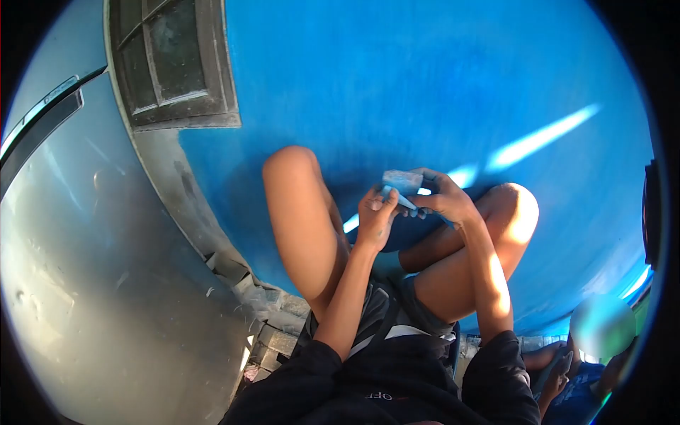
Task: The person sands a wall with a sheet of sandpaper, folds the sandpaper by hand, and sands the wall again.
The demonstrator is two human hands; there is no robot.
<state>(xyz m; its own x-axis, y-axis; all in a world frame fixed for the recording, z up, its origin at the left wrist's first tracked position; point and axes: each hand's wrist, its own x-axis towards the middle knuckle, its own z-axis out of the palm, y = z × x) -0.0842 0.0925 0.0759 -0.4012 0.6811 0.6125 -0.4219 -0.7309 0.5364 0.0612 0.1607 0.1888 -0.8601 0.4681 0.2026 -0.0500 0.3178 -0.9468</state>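
Observation:
In front of the blue wall, between the raised knees, my two hands are close together. My left hand [375, 216] is closed on a small light-blue piece [405, 201] with a tapered end, pinched between thumb and fingers. My right hand [446, 198] has its fingers curled around a translucent, pale-blue block-like object [402, 180], just above the tapered piece. Bluish smudges mark the fingers. What the objects are made of is too small to tell.
A blue wall [425, 78] stands in front, with a wooden-framed window [173, 57] at the upper left. A silvery fridge-like surface [92, 269] fills the left side. Bricks and rubble [276, 340] lie below. Another person [581, 382] sits at the lower right.

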